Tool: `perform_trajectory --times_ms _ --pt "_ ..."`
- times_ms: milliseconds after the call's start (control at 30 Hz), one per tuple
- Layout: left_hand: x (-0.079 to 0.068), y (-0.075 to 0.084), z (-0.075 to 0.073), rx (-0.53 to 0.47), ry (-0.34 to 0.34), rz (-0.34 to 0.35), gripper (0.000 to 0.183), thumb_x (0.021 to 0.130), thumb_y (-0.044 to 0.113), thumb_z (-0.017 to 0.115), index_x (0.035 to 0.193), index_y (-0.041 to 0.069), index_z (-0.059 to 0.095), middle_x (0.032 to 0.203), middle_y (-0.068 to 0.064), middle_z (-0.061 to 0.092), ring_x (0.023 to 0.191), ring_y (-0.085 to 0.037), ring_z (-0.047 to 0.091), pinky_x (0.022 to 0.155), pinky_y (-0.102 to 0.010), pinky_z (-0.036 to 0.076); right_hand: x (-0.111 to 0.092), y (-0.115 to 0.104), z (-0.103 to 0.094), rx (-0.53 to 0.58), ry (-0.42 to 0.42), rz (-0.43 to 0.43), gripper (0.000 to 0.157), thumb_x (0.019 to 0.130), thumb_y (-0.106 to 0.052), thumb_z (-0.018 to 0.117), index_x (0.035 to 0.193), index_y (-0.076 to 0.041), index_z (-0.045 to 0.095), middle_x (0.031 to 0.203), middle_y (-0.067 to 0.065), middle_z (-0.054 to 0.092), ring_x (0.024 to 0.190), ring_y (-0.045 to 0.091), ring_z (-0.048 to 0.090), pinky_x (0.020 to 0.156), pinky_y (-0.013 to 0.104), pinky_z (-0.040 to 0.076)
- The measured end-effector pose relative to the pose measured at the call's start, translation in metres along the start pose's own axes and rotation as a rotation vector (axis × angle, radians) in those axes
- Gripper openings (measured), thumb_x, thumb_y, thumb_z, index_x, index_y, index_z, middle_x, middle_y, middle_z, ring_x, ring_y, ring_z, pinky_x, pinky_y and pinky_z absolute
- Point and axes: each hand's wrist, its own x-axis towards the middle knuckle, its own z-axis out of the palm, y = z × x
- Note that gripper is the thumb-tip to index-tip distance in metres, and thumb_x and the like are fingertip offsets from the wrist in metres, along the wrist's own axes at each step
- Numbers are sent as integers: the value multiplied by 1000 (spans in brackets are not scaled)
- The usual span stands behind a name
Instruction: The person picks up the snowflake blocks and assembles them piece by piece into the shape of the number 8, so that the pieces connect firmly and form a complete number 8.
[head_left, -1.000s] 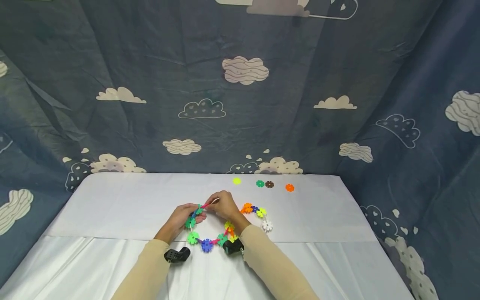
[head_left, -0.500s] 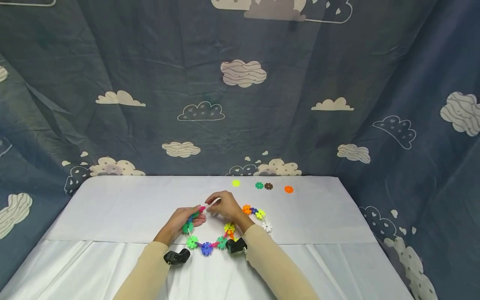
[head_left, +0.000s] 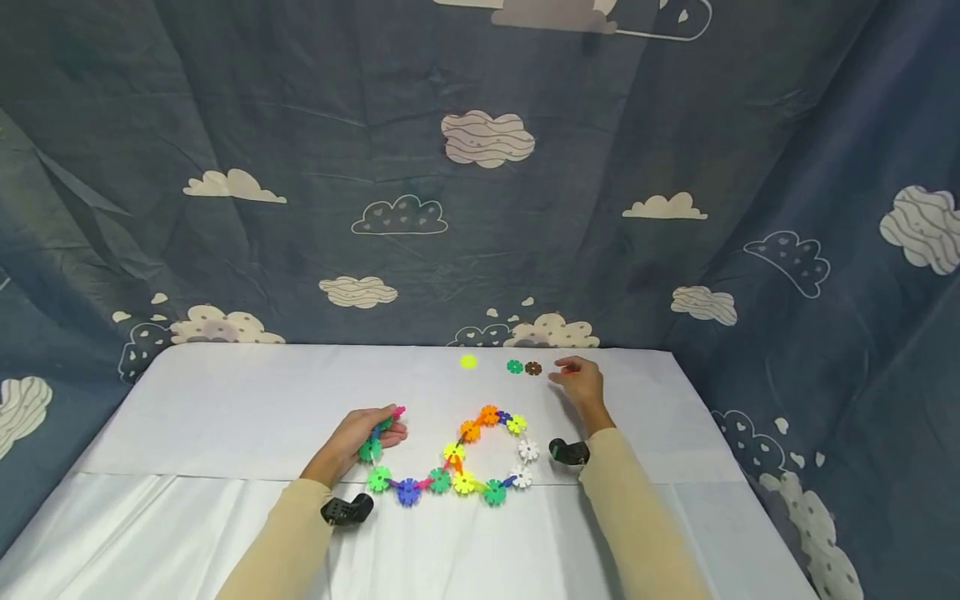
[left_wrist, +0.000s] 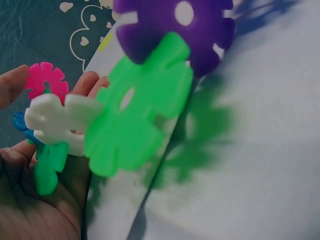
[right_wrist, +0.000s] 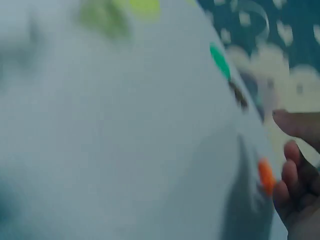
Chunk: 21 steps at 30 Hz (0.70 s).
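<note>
My left hand point(head_left: 351, 440) holds one end of a chain of interlocking flower-shaped plastic discs point(head_left: 408, 492), with a pink disc point(left_wrist: 46, 80) at the tip by the thumb. White, light green point(left_wrist: 120, 130) and purple point(left_wrist: 210, 30) discs follow in the left wrist view. The rest of the chain lies on the table, its right part bent into a ring. At the back right, my right hand point(head_left: 585, 387) is over a loose orange disc point(right_wrist: 267, 177), fingers apart and slightly bent. Its fingertips are right beside that disc, mostly covered in the head view.
Loose yellow point(head_left: 468, 361), green point(head_left: 514, 367) and brown point(head_left: 533, 368) discs lie along the back of the white-covered table point(head_left: 240, 408). Behind them hangs a dark blue curtain point(head_left: 300, 258) with a cloud print, which also closes off both sides.
My right hand has let go of the pink end of the chain and moved right and back to the orange disc. My left hand stays on the chain.
</note>
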Motion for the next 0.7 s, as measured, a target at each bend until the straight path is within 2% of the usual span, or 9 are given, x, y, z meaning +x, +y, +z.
perform_trajectory --times_ms 67,167,333,533,633,700 --pt "-1 0 -1 2 10 -5 45 100 24 53 126 -13 52 88 -8 70 81 -16 70 77 -27 57 3 12 -8 -15 34 69 33 81 -4 73 113 2 66 102 19 60 94 30 54 80 38 49" --pt "-2 -1 -3 6 21 -11 45 100 25 53 125 -13 53 88 -9 70 80 -16 70 76 -27 57 6 25 -14 -45 25 140 40 85 -7 70 122 2 60 110 21 56 101 32 51 93 45 46" --pt "-4 -2 -2 14 25 -17 45 100 26 52 125 -12 53 90 -9 70 82 -18 71 77 -28 57 10 32 -15 -113 -31 168 43 90 -13 66 128 4 55 123 24 54 112 36 49 101 49 41" --pt "-1 -1 -1 6 16 -18 46 101 27 50 125 -12 53 90 -9 70 84 -17 70 79 -28 57 17 29 -12 -238 -39 154 37 93 -13 62 122 7 52 119 26 53 111 38 50 99 49 42" --pt "-1 -1 0 10 8 -8 46 102 27 48 124 -13 52 90 -9 70 85 -17 70 80 -28 57 17 28 -12 -222 -25 143 31 91 -9 63 117 4 52 113 24 55 105 36 53 95 47 45" --pt "0 0 2 10 10 -7 45 102 27 48 123 -13 52 89 -9 70 85 -18 70 80 -29 57 15 26 -12 -162 -14 129 28 90 -7 65 114 3 54 108 22 57 98 33 55 88 42 49"
